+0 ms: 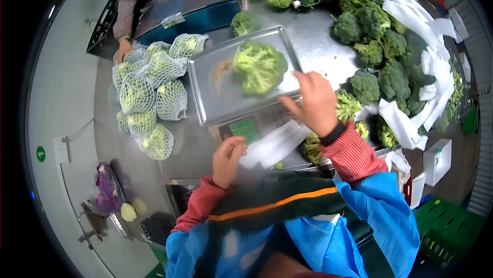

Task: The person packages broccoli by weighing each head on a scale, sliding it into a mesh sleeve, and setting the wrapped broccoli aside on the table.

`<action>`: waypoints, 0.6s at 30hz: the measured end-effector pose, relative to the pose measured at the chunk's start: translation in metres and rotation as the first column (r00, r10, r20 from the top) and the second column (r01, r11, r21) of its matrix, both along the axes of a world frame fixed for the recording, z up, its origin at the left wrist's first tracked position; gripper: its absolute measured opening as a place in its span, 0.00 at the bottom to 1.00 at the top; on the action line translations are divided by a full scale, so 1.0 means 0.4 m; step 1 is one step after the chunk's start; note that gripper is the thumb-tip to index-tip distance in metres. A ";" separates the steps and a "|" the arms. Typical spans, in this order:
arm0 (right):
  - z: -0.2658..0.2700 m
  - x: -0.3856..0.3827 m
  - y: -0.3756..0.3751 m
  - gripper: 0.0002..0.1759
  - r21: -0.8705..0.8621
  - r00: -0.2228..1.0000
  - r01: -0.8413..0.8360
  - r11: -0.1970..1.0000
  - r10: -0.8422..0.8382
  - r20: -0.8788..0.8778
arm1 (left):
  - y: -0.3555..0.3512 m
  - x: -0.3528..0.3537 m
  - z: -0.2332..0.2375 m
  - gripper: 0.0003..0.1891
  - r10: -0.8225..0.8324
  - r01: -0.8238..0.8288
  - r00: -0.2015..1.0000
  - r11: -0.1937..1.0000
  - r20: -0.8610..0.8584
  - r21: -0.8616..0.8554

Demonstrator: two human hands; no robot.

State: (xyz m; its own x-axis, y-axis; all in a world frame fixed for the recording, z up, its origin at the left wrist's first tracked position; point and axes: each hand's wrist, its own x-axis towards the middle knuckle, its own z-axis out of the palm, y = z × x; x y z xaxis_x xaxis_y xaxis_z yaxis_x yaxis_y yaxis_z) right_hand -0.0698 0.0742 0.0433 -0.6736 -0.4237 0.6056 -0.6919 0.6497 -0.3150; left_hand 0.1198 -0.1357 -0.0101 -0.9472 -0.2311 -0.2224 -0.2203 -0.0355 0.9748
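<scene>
A broccoli head [261,68] lies stem up on a metal scale tray [204,107], a little blurred. My right hand [316,102] is just right of the tray's corner, its thumb and fingers apart and nothing in it. Below the tray, my left hand [228,161] has its fingers curled together beside a white foam net sleeve [275,145]; whether it pinches anything is too small to tell. A green label display [244,130] shows under the tray's near edge.
Netted broccoli heads [137,93] are piled at the left, with another person's hand [124,50] on them. Loose broccoli [374,18] and white foam sleeves [434,72] cover the right side. A dark crate [105,26] stands at the back left, a green crate [449,226] at the lower right.
</scene>
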 end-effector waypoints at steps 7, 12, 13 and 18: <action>-0.238 0.093 0.158 0.16 0.264 0.840 -0.042 0.964 -0.109 0.532 | 0.067 -0.069 0.017 0.14 -0.219 0.195 0.973 0.951 -0.075 -0.240; -0.060 0.118 0.169 0.10 -0.097 0.866 -0.119 0.988 0.151 0.477 | 0.144 -0.188 0.066 0.17 -0.462 0.101 0.812 0.712 -0.356 -0.694; -0.005 0.120 0.171 0.11 -0.139 0.869 -0.154 0.978 0.201 0.452 | 0.162 -0.204 0.047 0.17 -0.470 0.106 0.795 0.731 -0.384 -0.674; 0.071 0.101 0.173 0.12 -0.107 0.963 -0.104 0.989 0.128 0.238 | 0.224 -0.234 0.055 0.14 -0.640 0.591 0.767 0.732 -0.047 -0.339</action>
